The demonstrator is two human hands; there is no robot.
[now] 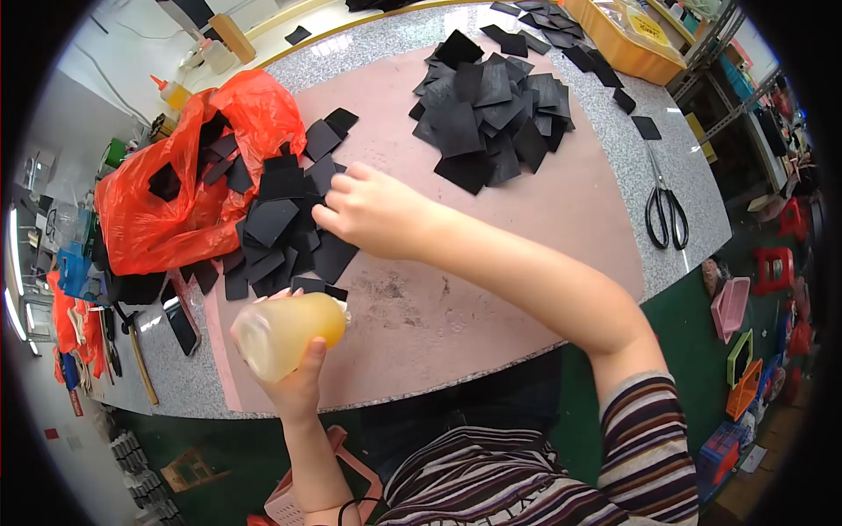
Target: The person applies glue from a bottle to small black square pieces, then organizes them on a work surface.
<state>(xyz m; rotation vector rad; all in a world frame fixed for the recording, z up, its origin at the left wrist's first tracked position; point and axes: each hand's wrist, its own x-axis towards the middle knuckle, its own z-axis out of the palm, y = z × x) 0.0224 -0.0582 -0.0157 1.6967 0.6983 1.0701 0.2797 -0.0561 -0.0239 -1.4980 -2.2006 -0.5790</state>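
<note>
My left hand (303, 373) is wrapped round a translucent squeeze bottle (285, 337) of yellowish liquid, tilted over the near left of the pink mat (491, 289). The bottle's tip points right and is partly hidden. My right hand (373, 213) is closed, its fingers curled at the edge of a loose heap of flat black pieces (272, 219); whether a piece is pinched in them I cannot make out. The heap spills from a red plastic bag (162, 223) at the left. A second pile of black pieces (495, 114) lies at the back of the mat.
Black-handled scissors (667, 215) lie on the speckled tabletop (693, 175) at the right. A phone (181, 324) and a hammer (140, 359) are at the left. A yellow-orange tray (631, 44) sits at the back right, with a bottle with a red tip (172, 91) at the back left.
</note>
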